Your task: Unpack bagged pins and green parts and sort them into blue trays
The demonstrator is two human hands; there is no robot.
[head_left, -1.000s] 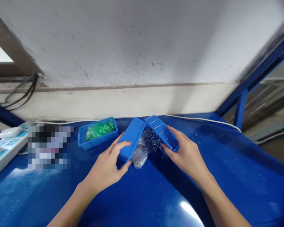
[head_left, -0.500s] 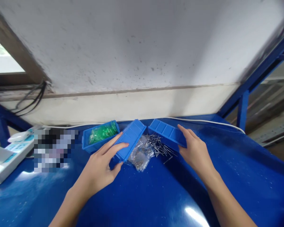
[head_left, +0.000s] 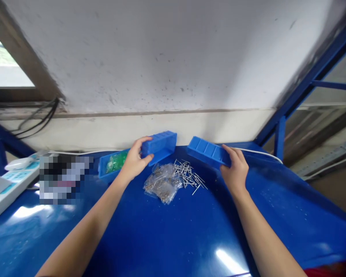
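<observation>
My left hand [head_left: 136, 159] grips one end of a small blue plastic bin [head_left: 161, 145], tilted on its side so that its hollow inside faces me. In my right hand [head_left: 235, 167] is a second blue bin [head_left: 208, 151], tipped over with its ribbed outside upward. Below and between the two bins lies a loose pile of thin metal rivets [head_left: 188, 174]. Clear plastic bags [head_left: 163, 182] with small brassy parts sit just left of that pile. A third blue bin [head_left: 103, 175], partly behind my left hand, holds a bag of green pieces [head_left: 115, 161].
On the left are a white power strip [head_left: 15, 181] and a blurred-out item [head_left: 65, 179]. A white cable [head_left: 262, 152] runs along the wall at the back of the blue table [head_left: 161, 238]. Blue frame bars [head_left: 279, 138] rise on the right.
The left bin has been lifted and turned from bottom-up onto its side, uncovering more of the bags. My right hand's bin has risen slightly, away from the rivets.
</observation>
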